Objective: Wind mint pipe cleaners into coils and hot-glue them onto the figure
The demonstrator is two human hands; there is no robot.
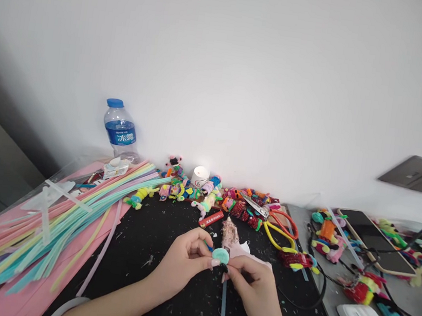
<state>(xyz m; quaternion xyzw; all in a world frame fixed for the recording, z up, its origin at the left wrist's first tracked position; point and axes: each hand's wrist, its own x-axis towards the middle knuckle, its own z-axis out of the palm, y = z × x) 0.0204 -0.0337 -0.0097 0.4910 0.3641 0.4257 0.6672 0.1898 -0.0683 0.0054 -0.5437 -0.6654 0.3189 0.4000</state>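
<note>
Between the fingertips of both hands is a small mint-green fuzzy round piece [221, 255], which looks like coiled pipe cleaner. My left hand [186, 256] pinches its left side, fingers curled, with a bit of blue and green showing by them. On the other side my right hand [253, 280] is closed at its lower right edge; the exact contact is partly hidden. Just beyond the hands lies what looks like a glue gun [229, 233], its nozzle crusted brownish and its white body partly covered by my right hand. A narrow grey-blue strip [223, 315] runs down below the fingers.
Pastel pipe cleaners [71, 217] lie bundled on pink sheets at left, near a water bottle [121, 133]. Scissors [266, 214], a red lighter-like stick [211, 219] and several fuzzy figures [209, 199] line the back of the black mat [141, 273]. At right are a phone [375, 239] and cables.
</note>
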